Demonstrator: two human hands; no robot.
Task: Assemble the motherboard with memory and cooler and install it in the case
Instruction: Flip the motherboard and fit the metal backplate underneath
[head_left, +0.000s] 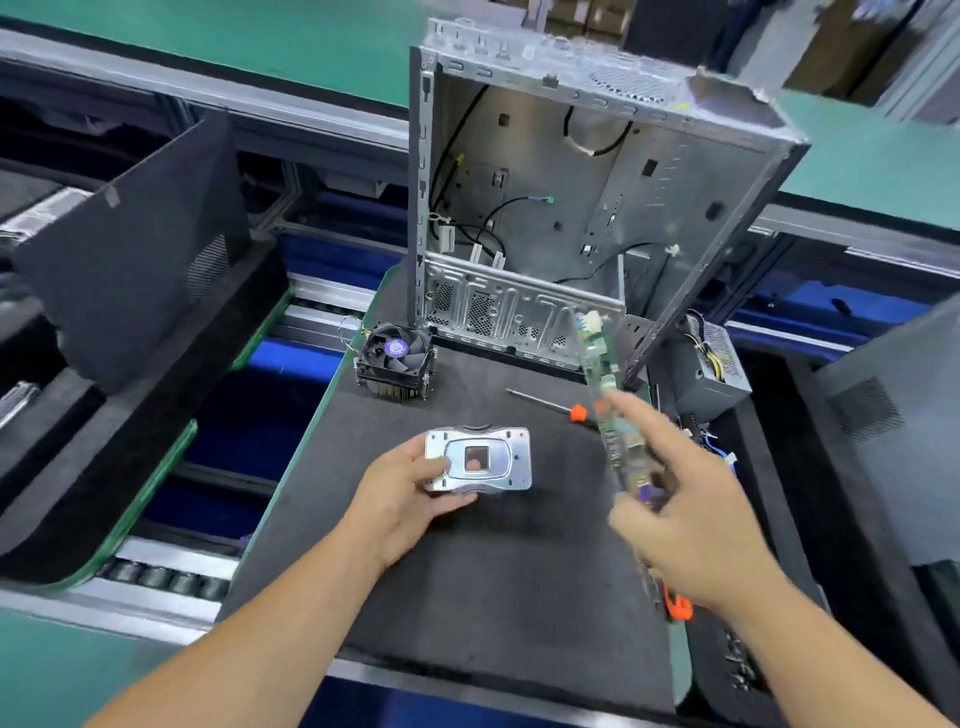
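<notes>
My left hand grips a silver metal cooler backplate with a square hole, just above the dark mat. My right hand holds the green motherboard on edge, blurred, tilted up toward the case. The open metal case stands upright at the back of the mat, loose cables inside. A black cooler with fan sits on the mat to the left of the case's front corner.
An orange-handled screwdriver lies on the mat behind the motherboard. A grey power supply sits right of the case. A black side panel leans at the left. Roller conveyor tracks run along the left.
</notes>
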